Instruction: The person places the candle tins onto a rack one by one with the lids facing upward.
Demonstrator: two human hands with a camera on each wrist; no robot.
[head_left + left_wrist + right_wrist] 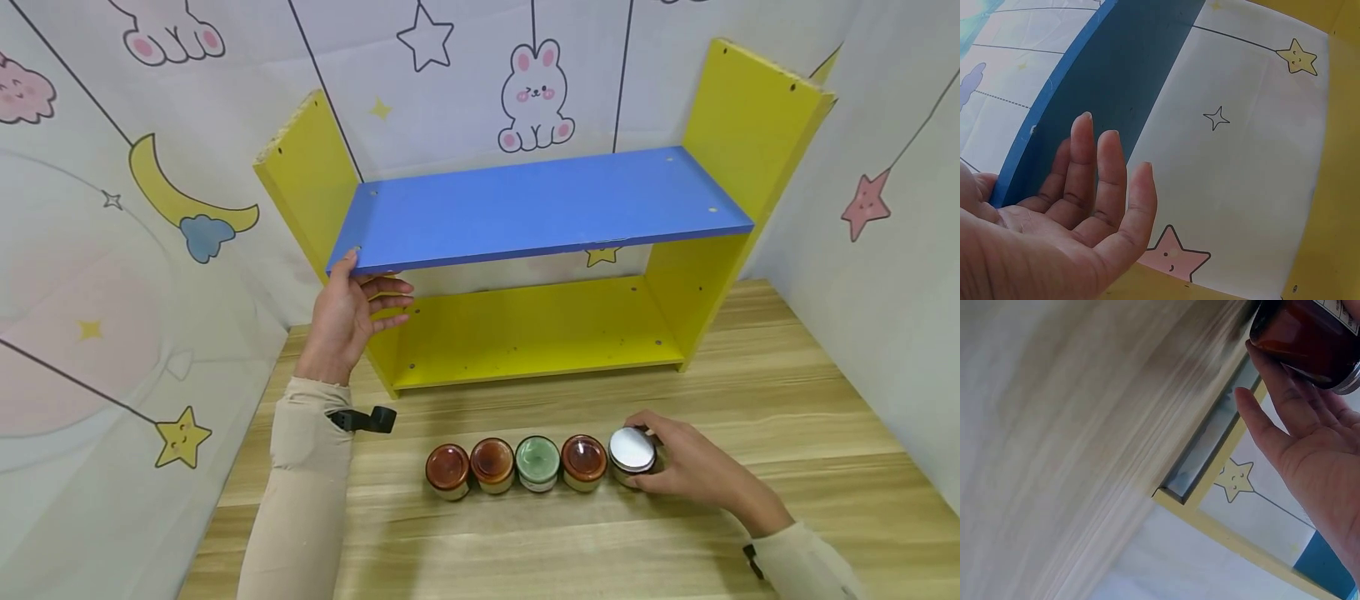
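At the left end of the blue shelf board (525, 208), my left hand (337, 321) has its thumb over the front edge. The other fingers spread loosely below the board; the left wrist view shows them half-curled beside its underside. On the tabletop my right hand (693, 462) grips a silver-lidded jar (632, 450) between thumb and fingers. Dark amber glass and a white label show on that jar (1307, 337) in the right wrist view. To its left, in line, stand an amber jar (584, 458), a green jar (537, 460) and two more amber jars (492, 463).
The yellow shelf unit (525, 333) stands behind the jars on the wood-grain table (525, 550). Its side panels (757, 125) rise above the blue board. White printed cloth (135, 333) hangs at the back and both sides.
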